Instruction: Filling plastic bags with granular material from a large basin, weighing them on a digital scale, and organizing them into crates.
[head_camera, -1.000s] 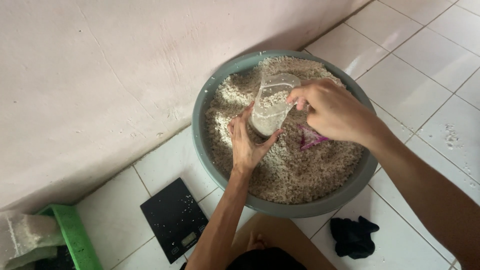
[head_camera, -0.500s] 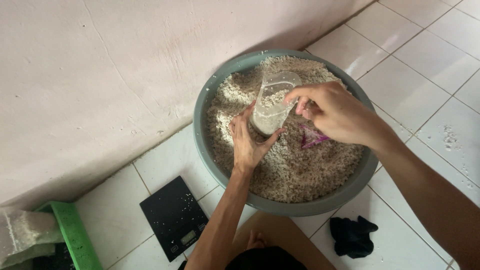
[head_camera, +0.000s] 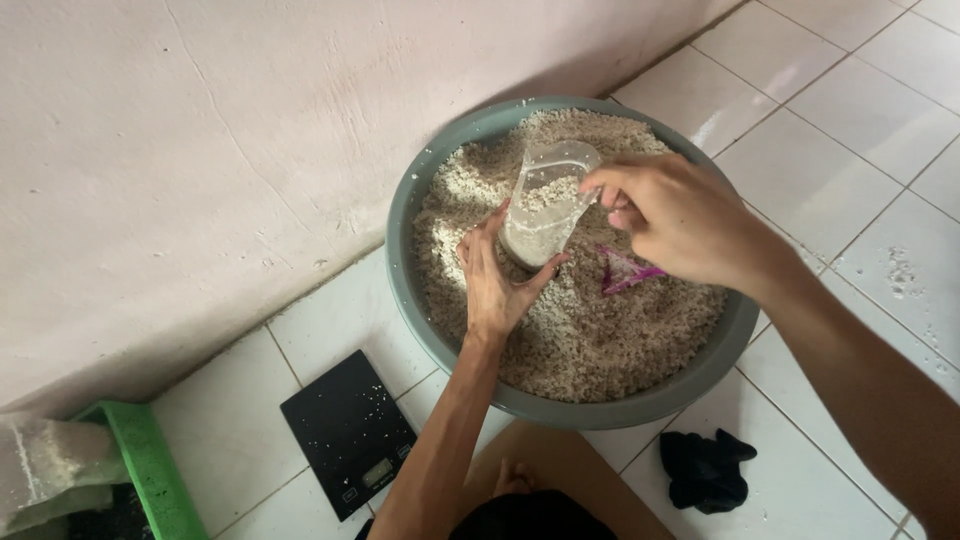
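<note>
left hand (head_camera: 497, 285) fingers cup clear bag (head_camera: 545, 205) base | right hand (head_camera: 672, 215) fingers pinch its rim | risk: bag slumps, grain spills past basin (head_camera: 420, 180) beneath fingers

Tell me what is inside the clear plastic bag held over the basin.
The clear plastic bag holds pale grainy material, like that filling the grey basin. The left hand covers its bottom; the right hand pinches its rim, hiding that edge.

Grey basin (head_camera: 420, 290), beige grain (head_camera: 600, 330), purple scoop (head_camera: 625, 270), black scale (head_camera: 347, 430).
</note>
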